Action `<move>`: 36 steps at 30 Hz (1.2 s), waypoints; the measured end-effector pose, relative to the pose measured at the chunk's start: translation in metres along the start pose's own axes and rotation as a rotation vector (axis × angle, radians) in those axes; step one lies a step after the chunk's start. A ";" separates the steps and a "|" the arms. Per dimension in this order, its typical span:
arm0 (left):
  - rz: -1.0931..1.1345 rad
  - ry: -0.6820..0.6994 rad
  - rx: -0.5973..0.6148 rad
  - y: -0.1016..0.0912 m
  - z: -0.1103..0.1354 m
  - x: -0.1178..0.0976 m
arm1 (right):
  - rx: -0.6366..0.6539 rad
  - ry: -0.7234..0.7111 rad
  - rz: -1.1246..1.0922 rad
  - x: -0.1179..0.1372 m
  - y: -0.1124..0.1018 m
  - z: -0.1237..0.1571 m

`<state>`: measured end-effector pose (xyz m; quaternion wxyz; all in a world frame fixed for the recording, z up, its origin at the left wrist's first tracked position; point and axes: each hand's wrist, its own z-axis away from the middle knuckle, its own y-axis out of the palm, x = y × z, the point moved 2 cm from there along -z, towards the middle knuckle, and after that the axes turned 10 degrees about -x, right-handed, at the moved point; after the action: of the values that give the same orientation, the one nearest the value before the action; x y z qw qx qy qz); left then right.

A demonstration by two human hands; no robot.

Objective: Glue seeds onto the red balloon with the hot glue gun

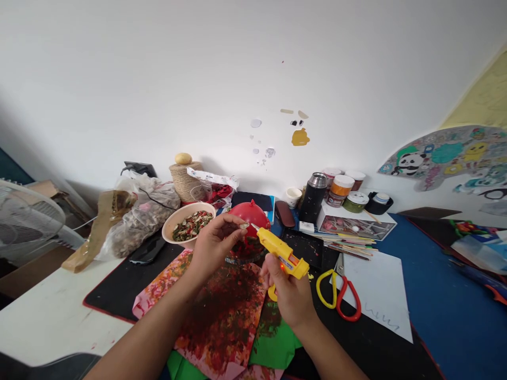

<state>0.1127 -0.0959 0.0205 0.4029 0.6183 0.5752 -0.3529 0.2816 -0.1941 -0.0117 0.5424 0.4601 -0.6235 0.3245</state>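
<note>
My right hand grips a yellow hot glue gun, its nozzle pointing up and to the left. Close to that nozzle, my left hand pinches a small pale shell-like piece between thumb and fingers. Behind both hands sits a red balloon with a dark, speckled lower part that is partly hidden. To the left of it stands a pale bowl of small mixed green, red and white pieces. Under my hands lies a paint-stained pink sheet over green paper.
Scissors with yellow and red handles lie right of the glue gun, by white paper. Behind are a black thermos, paint jars and thin sticks. Leftward are a twine spool, plastic bags and a fan.
</note>
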 end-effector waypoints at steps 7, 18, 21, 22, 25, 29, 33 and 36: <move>0.024 -0.007 -0.012 -0.002 -0.001 0.004 | 0.036 -0.004 -0.004 -0.004 0.001 0.001; -0.008 0.023 0.005 -0.001 0.001 0.002 | 0.054 -0.004 0.030 -0.003 0.003 0.001; -0.019 0.027 0.001 -0.002 0.000 0.000 | 0.034 -0.006 0.016 -0.003 0.003 0.000; -0.023 0.029 -0.005 -0.003 -0.001 -0.001 | 0.024 -0.008 0.011 -0.003 0.002 -0.001; -0.024 0.031 -0.048 -0.008 -0.005 -0.003 | -0.002 -0.012 -0.002 -0.002 0.001 -0.002; 0.002 0.028 -0.078 -0.016 -0.009 -0.005 | -0.022 0.008 -0.026 0.000 0.000 -0.002; 0.024 -0.005 -0.062 -0.015 -0.007 -0.006 | -0.053 0.024 -0.046 0.002 0.000 -0.003; 0.025 -0.030 -0.032 -0.010 -0.003 -0.007 | -0.066 0.040 -0.078 0.003 0.000 -0.005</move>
<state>0.1017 -0.0960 0.0268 0.4256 0.6137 0.5669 -0.3476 0.2838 -0.1899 -0.0078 0.5819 0.4593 -0.6045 0.2915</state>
